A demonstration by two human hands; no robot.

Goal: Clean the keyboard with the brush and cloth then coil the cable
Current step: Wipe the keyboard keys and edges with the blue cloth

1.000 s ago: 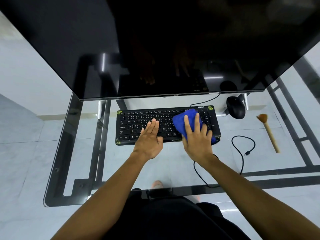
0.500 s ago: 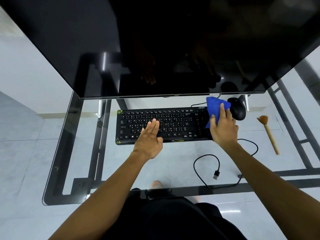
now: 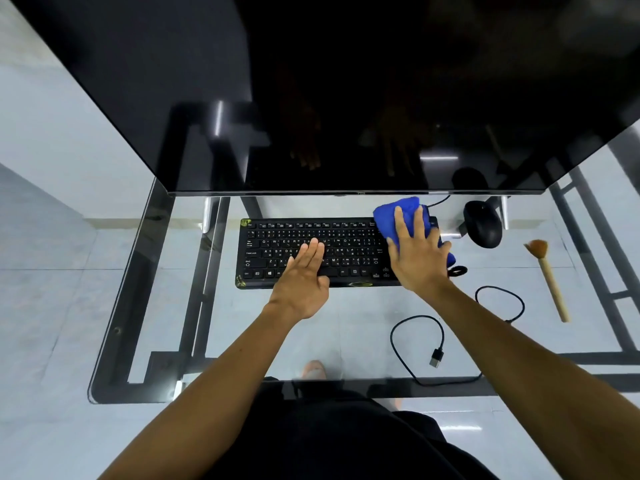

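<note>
A black keyboard [image 3: 349, 237] lies on the glass desk below the monitor. My left hand [image 3: 304, 271] rests flat on its middle keys, fingers straight. My right hand [image 3: 415, 251] presses a folded blue cloth [image 3: 398, 211] onto the keyboard's right end with straight fingers; the hand hides most of that end. The keyboard's black cable [image 3: 415, 341] loops loosely on the glass to the lower right, its USB plug [image 3: 436, 356] lying free. A wooden-handled brush [image 3: 550, 282] lies on the desk at the far right, untouched.
A large dark monitor [image 3: 346, 98] overhangs the back of the desk. A black mouse [image 3: 483, 223] sits right of the keyboard. The glass desk's front edge [image 3: 242, 389] runs just ahead of my body, over a black metal frame.
My right hand swept the cloth from the keyboard's middle to past its right end, then came back a little left onto the right end. The cable loop shifted. My left hand stayed put.
</note>
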